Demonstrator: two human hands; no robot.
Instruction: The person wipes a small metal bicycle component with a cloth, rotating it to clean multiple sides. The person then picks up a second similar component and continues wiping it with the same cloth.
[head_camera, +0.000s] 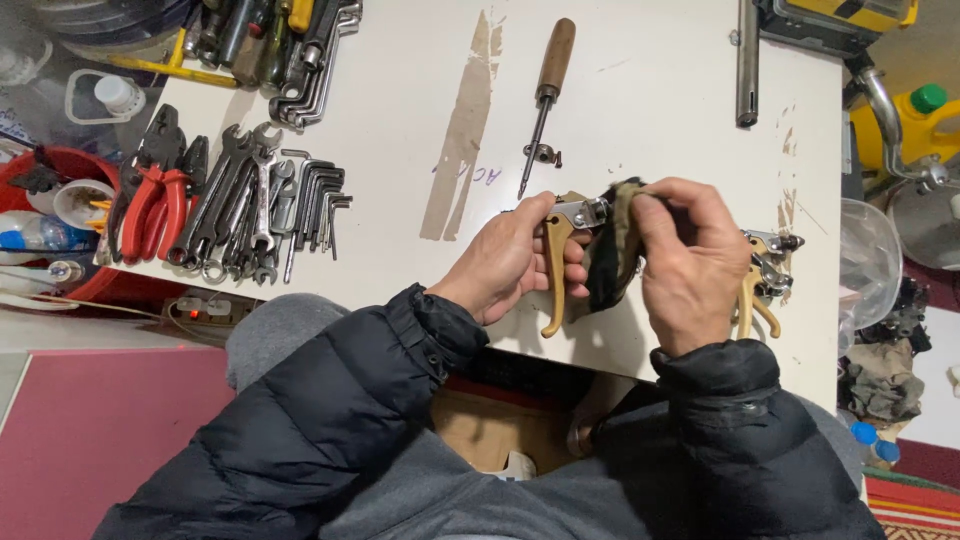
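Left hand (505, 262) fingers curled around tan lever (554, 270), right hand (690, 262) fingers pinching dark rag (608, 262)

The white tabletop (650, 90) bears a long brownish scuffed strip (465, 130) running from its far edge toward the middle. Just right of that strip lies a wooden-handled awl (545, 95), its tip pointing toward the near edge, with a small metal fitting (543, 153) touching its shaft. Along the left edge lie red-handled pliers (155, 205), a row of wrenches (245, 205) and a set of hex keys (318, 200) (packed side by side, some overlapping). More tools (290, 50) are heaped at the far left corner. A dark metal rod (747, 65) lies near the far right corner. Close to the right edge rest tan-handled pruning shears (762, 280).
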